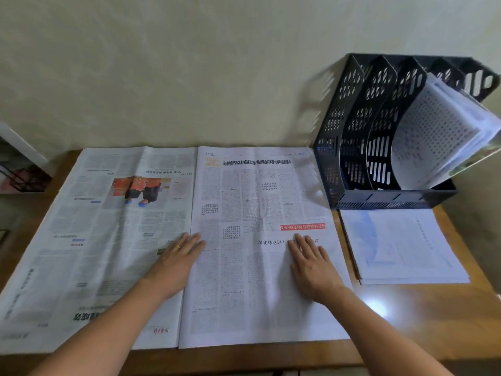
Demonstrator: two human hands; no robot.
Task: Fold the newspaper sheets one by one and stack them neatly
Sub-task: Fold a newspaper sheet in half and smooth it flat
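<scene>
A folded newspaper sheet point(260, 240) lies flat on the right half of an unfolded newspaper point(89, 240) that covers most of the wooden tabletop point(433, 321). The left hand point(176, 263) rests flat, fingers straight, across the folded sheet's left edge at about 9 o'clock. The right hand point(311, 264) presses flat on the folded sheet toward 3 o'clock, fingers spread, gripping nothing. At 3 o'clock of the sheet sits a stack of papers point(401, 245); at 1 o'clock stands a black file rack point(379, 131) holding curled pages.
</scene>
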